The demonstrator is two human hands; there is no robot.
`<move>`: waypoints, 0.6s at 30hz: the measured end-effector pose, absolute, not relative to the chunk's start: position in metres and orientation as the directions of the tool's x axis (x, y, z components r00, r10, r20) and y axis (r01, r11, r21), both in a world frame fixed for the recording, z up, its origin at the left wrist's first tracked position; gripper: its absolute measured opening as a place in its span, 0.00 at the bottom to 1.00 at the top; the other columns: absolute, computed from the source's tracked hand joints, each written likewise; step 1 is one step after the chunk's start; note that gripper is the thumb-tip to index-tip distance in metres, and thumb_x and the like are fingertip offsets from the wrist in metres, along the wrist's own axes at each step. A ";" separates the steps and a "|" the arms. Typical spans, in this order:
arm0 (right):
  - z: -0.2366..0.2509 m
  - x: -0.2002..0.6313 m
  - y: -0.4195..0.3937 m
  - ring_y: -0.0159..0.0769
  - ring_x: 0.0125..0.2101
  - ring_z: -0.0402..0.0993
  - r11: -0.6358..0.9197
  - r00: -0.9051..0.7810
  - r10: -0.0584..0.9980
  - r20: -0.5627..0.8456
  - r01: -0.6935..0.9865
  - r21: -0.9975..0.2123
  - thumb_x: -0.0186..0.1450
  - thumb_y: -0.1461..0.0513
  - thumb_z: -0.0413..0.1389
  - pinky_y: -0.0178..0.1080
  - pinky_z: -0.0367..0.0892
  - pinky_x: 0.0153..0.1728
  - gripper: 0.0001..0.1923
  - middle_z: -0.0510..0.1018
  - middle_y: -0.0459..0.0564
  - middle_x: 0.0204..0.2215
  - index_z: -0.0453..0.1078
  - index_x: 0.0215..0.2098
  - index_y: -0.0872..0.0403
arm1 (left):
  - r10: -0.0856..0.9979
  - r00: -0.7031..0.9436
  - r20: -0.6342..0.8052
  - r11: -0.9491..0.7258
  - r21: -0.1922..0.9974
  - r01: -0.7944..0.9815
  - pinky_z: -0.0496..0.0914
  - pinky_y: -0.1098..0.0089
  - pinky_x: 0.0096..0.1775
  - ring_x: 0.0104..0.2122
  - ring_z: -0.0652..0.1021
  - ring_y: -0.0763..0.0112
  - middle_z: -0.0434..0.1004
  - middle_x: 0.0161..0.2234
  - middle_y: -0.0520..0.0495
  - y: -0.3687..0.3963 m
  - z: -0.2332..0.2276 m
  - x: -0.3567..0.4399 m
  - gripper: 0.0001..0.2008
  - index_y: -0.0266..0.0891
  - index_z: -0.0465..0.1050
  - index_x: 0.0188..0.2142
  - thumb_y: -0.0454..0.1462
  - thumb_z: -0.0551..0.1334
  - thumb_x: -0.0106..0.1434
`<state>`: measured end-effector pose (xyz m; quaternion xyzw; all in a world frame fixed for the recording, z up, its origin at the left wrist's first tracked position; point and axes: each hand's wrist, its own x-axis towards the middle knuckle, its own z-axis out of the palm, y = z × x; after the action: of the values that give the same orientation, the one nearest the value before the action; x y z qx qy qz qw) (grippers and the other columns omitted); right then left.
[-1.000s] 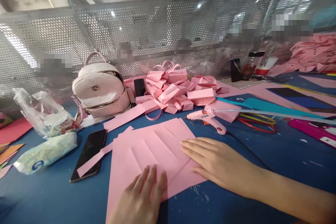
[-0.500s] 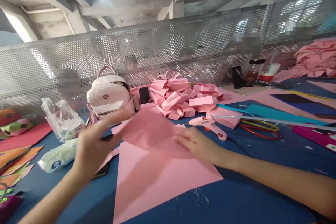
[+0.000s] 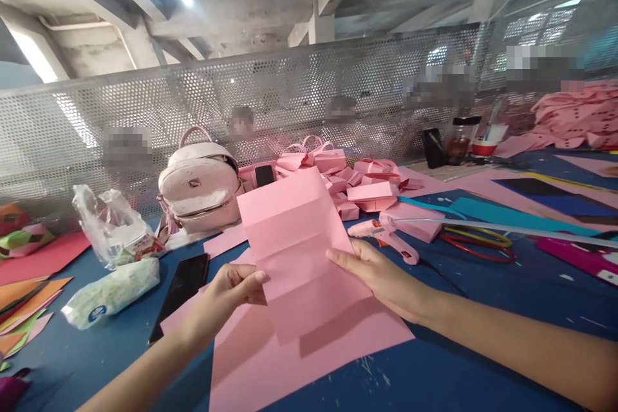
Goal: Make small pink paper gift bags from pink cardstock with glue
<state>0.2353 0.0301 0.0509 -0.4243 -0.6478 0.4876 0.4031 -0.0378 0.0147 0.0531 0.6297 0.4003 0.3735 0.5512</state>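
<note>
Both hands hold a creased pink paper sheet (image 3: 297, 244) up off the bench (image 3: 483, 309), tilted back so its far edge rises in front of the pile of folded pink paper bags (image 3: 338, 174). The left hand (image 3: 232, 293) pinches the sheet's left edge, thumb on the near face and the curled fingers behind it. The right hand (image 3: 381, 277) grips the right edge, its thumb lying across the front of the paper and the other fingers hidden behind. Fold lines run across the sheet, dividing it into bands.

Directly beneath the held sheet lies a larger flat pink sheet (image 3: 309, 354) on the blue bench, with the shadow of the raised paper falling on it. Just left of that sheet rests a black phone (image 3: 181, 283), face up, and further left a white tissue pack (image 3: 109, 286) and a crumpled clear plastic bag (image 3: 113, 222). A pale pink backpack (image 3: 197, 183) stands behind them against the perforated metal screen (image 3: 290, 90). A pink glue gun (image 3: 386, 235) lies just beyond the right hand, near some coloured hoops (image 3: 477, 238) and a teal paper strip (image 3: 506, 209). A second stack of pink paper (image 3: 574, 112) sits far to the right.
</note>
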 end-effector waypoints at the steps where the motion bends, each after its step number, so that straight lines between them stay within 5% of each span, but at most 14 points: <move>1: 0.050 0.236 0.030 0.43 0.36 0.78 0.157 -0.325 0.941 0.092 0.181 -0.971 0.68 0.44 0.55 0.45 0.75 0.36 0.21 0.79 0.49 0.32 0.71 0.39 0.54 | 0.914 0.405 0.028 -0.078 0.991 0.107 0.75 0.70 0.37 0.24 0.75 0.73 0.74 0.21 0.50 0.015 0.056 -0.038 0.26 0.34 0.73 0.22 0.54 0.63 0.65; 5: 0.052 0.236 0.032 0.48 0.40 0.78 0.205 -0.274 0.955 0.112 0.340 -0.918 0.67 0.41 0.53 0.47 0.75 0.40 0.26 0.80 0.52 0.36 0.73 0.37 0.54 | 0.906 0.421 0.041 -0.118 0.980 0.158 0.75 0.61 0.47 0.34 0.81 0.63 0.83 0.31 0.45 0.013 0.062 -0.038 0.22 0.33 0.80 0.33 0.51 0.62 0.67; 9: 0.065 0.236 0.037 0.48 0.43 0.78 0.469 -0.280 0.882 0.378 0.455 -0.757 0.73 0.44 0.44 0.44 0.75 0.41 0.26 0.82 0.53 0.38 0.74 0.44 0.53 | 0.917 0.394 0.065 -0.150 0.971 0.188 0.73 0.58 0.53 0.41 0.82 0.57 0.85 0.36 0.43 0.018 0.062 -0.042 0.20 0.33 0.82 0.34 0.49 0.62 0.68; 12: 0.074 0.240 0.042 0.41 0.31 0.80 0.685 -0.390 0.719 0.575 0.541 -0.489 0.76 0.54 0.42 0.38 0.74 0.33 0.21 0.81 0.49 0.29 0.74 0.48 0.54 | 0.943 0.313 0.115 -0.173 0.971 0.163 0.68 0.56 0.59 0.51 0.80 0.54 0.84 0.45 0.41 0.025 0.074 -0.053 0.19 0.33 0.80 0.45 0.47 0.61 0.69; 14: 0.075 0.243 0.044 0.38 0.33 0.81 0.809 -0.544 0.547 0.637 0.538 -0.235 0.76 0.63 0.41 0.37 0.75 0.36 0.20 0.84 0.50 0.33 0.72 0.56 0.54 | 0.957 0.103 0.270 -0.283 0.948 0.144 0.66 0.55 0.62 0.57 0.76 0.53 0.79 0.54 0.40 0.025 0.088 -0.062 0.20 0.35 0.76 0.53 0.46 0.62 0.69; 16: 0.073 0.244 0.044 0.39 0.41 0.82 0.853 -0.668 0.378 0.641 0.520 0.040 0.74 0.69 0.41 0.40 0.76 0.42 0.22 0.84 0.54 0.42 0.68 0.61 0.55 | 0.836 -0.114 0.537 -0.506 0.834 0.220 0.64 0.55 0.63 0.60 0.73 0.56 0.74 0.60 0.43 0.017 0.104 -0.067 0.21 0.41 0.72 0.59 0.45 0.61 0.70; 18: 0.068 0.240 0.042 0.39 0.45 0.81 0.816 -0.736 0.285 0.614 0.522 0.247 0.72 0.72 0.42 0.42 0.76 0.45 0.23 0.83 0.56 0.46 0.68 0.60 0.57 | 0.616 -0.158 0.772 -0.675 0.620 0.399 0.67 0.57 0.62 0.58 0.75 0.58 0.74 0.59 0.44 0.002 0.114 -0.065 0.18 0.43 0.71 0.59 0.42 0.59 0.71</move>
<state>0.2401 0.0415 0.0675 -0.2222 -0.9085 -0.2065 0.2875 -0.0653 0.0023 0.1137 0.6436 0.3943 0.6506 0.0834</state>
